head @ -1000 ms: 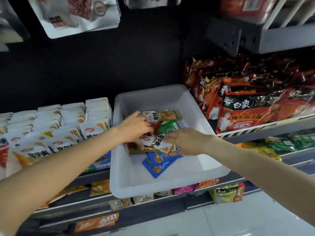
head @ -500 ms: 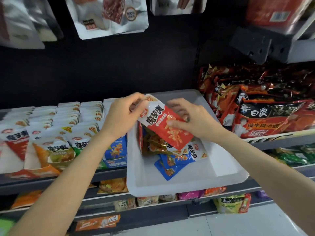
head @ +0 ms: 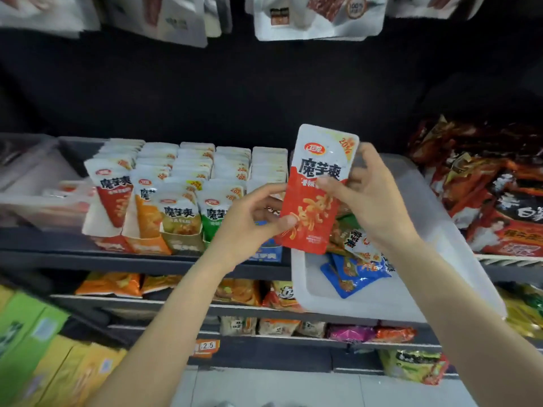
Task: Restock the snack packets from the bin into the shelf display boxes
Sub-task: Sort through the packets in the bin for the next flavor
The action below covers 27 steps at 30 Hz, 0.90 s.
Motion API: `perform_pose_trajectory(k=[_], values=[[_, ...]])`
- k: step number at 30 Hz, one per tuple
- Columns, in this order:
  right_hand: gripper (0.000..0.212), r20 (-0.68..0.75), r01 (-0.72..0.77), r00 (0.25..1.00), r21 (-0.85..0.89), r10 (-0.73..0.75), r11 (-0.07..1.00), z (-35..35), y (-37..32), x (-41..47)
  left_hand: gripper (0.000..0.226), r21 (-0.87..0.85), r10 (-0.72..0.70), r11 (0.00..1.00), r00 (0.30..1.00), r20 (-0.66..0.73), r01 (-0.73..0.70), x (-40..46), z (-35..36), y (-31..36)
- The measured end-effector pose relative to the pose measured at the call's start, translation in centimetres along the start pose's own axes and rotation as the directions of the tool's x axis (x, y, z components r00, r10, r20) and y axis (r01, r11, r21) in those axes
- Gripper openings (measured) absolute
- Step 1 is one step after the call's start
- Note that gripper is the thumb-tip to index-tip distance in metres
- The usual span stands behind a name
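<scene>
A red-and-white snack packet (head: pixel 316 201) stands upright in the air above the left edge of the white bin (head: pixel 411 301). My left hand (head: pixel 249 227) pinches its lower left side between thumb and fingers. My right hand (head: pixel 364 195) grips its right edge, thumb across the front. Blue, green and white packets (head: pixel 352 274) lie in the bin under the hands. To the left, shelf display boxes (head: pixel 164 245) hold rows of upright packets in red, orange, olive, green and blue.
Large red noodle bags (head: pixel 484 195) fill the shelf right of the bin. White pouches (head: pixel 317 16) hang overhead. Lower shelves carry orange, pink and yellow packs (head: pixel 276 295), with a price tag (head: pixel 207 346) on the rail. Green and yellow cartons (head: pixel 44 356) sit at bottom left.
Both hands went from sorting packets inside the bin to lifting out the red packet, then raised it and turned it upright. The view has shifted left, so the bin sits farther right.
</scene>
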State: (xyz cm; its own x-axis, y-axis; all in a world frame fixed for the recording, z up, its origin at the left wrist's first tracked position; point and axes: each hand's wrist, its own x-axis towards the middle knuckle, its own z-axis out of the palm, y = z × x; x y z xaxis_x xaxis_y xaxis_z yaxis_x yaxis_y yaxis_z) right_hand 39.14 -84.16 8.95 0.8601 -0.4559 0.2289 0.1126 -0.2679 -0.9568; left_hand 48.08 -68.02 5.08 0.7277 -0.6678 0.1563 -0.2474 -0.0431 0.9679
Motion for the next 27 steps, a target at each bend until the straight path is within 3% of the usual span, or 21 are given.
perform_pose_trajectory(k=[3,7,11,14,18,23,27], values=[[0.026,0.022,0.091,0.996,-0.104,-0.089,0.99,3.4,-1.3,0.7,0.039,0.159,0.084,0.984,0.996,-0.027,-0.078,-1.8,-4.4,-0.8],[0.021,0.141,0.18,0.978,-0.224,-0.151,0.958,9.1,-2.2,2.0,0.038,0.417,0.277,0.887,0.952,-0.134,-0.199,-4.1,-11.7,-1.9],[0.027,0.207,0.293,0.946,-0.201,-0.251,0.935,16.0,-3.1,4.2,0.03,0.455,0.338,0.874,0.885,-0.321,-0.169,-5.4,-19.1,-3.3],[0.006,0.179,0.39,0.917,-0.214,-0.356,0.896,20.9,-3.0,6.2,0.034,0.52,0.27,0.854,0.857,-0.439,-0.003,-5.2,-23.8,-5.8],[0.007,0.209,0.423,0.904,-0.318,-0.373,0.848,25.3,-2.2,8.8,0.041,0.647,0.139,0.704,0.837,-0.529,0.292,-6.1,-26.6,-11.1],[0.007,0.373,0.509,0.857,-0.505,-0.356,0.697,28.7,-2.0,11.1,0.04,0.609,0.11,0.726,0.821,-0.56,0.318,-6.1,-26.6,-13.8],[0.019,0.489,0.536,0.839,-0.665,-0.239,0.52,30.9,-1.2,12.5,0.041,0.568,0.084,0.757,0.814,-0.575,0.323,-5.9,-26.2,-14.3]])
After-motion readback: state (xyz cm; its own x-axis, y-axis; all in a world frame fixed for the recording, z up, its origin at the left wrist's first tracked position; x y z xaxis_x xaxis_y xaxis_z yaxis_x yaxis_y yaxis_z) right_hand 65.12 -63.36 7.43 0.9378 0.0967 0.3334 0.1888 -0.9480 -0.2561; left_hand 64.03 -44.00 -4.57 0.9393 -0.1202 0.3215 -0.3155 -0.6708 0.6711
